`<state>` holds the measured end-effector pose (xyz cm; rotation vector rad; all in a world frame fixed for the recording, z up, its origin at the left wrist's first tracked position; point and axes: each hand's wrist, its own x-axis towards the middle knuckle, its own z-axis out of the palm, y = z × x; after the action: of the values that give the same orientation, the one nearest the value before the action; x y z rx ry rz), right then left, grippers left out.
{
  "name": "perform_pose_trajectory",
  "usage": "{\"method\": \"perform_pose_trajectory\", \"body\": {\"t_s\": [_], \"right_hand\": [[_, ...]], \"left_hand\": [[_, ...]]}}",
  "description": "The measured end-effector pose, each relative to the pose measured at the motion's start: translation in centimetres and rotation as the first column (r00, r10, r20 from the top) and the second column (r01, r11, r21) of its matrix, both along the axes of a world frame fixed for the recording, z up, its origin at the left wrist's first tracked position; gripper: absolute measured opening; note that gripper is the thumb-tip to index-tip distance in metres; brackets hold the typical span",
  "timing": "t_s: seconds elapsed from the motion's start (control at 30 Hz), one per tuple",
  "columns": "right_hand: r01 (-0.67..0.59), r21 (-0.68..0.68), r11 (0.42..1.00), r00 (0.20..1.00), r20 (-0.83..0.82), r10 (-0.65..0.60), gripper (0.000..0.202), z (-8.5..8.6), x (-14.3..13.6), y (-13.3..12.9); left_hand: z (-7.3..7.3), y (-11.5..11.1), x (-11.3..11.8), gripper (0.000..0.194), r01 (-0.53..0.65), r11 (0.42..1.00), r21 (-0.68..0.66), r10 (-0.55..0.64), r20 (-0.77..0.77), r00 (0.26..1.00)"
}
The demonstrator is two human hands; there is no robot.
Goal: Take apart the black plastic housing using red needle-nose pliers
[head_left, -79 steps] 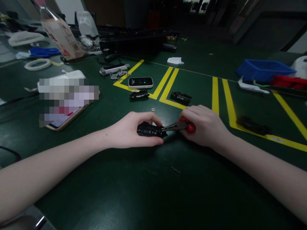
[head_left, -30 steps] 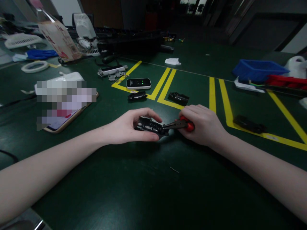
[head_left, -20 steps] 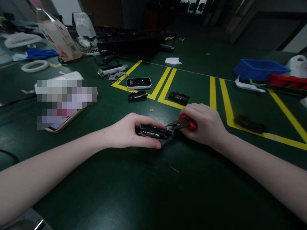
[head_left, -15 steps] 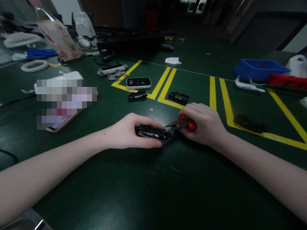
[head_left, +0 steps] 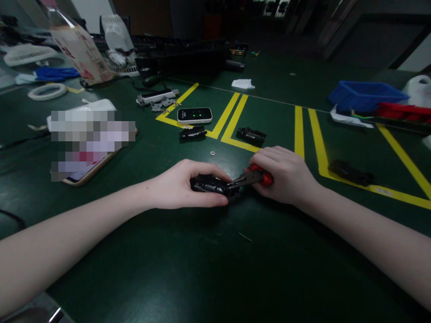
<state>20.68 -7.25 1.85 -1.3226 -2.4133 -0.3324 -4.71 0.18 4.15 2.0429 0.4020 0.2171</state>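
Note:
Between the thumb and fingers of my left hand (head_left: 191, 184) lies a black plastic part (head_left: 210, 185), held low over the green table. My right hand (head_left: 281, 172) is wrapped round the red handles of needle-nose pliers (head_left: 247, 178). The pliers' jaws reach the right end of the black part and seem to touch it; what they grip, if anything, is too small to make out. A small metal ring (head_left: 212, 153) lies beyond my left hand. Nearer to me is a thin metal pin (head_left: 244, 236).
Similar black parts (head_left: 192, 133) lie near the yellow tape. Behind is a white-edged device (head_left: 194, 115) with green lights. A phone (head_left: 94, 157) lies at left, near a bottle (head_left: 79, 49). A blue bin (head_left: 367, 96) stands at far right.
The pliers' tips have moved slightly left and down onto the end of the black part, and their handles have turned a little. My left hand has hardly moved.

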Motion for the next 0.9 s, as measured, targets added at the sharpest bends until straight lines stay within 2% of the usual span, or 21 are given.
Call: {"method": "perform_pose_trajectory", "body": {"t_s": [0.2, 0.5, 0.63, 0.77, 0.9], "right_hand": [[0.014, 0.001, 1.0, 1.0, 0.011, -0.014, 0.007, 0.02, -0.11, -0.01], [0.035, 0.066, 0.997, 0.999, 0.038, -0.038, 0.006, 0.14, -0.25, -0.29], [0.021, 0.041, 0.999, 0.999, 0.035, -0.022, 0.006, -0.01, -0.1, -0.13], [0.023, 0.011, 1.0, 0.999, 0.036, -0.023, 0.005, -0.11, -0.04, 0.04], [0.046, 0.005, 0.999, 0.998, 0.052, -0.046, 0.006, -0.01, -0.2, 0.01]], "left_hand": [[-0.06, -0.02, 0.05, 0.042, 0.006, 0.995, 0.099, -0.006, 0.006, 1.0], [0.17, 0.04, -0.02, 0.039, 0.001, 0.998, 0.067, 0.001, -0.032, 0.999], [0.15, -0.2, 0.07, 0.038, -0.017, 0.996, 0.09, 0.018, -0.014, 1.0], [-0.3, -0.35, 0.19, 0.039, -0.032, 0.983, 0.179, 0.025, 0.043, 0.999], [-0.43, -0.49, 0.22, 0.041, -0.069, 0.976, 0.207, 0.065, 0.028, 0.998]]}}
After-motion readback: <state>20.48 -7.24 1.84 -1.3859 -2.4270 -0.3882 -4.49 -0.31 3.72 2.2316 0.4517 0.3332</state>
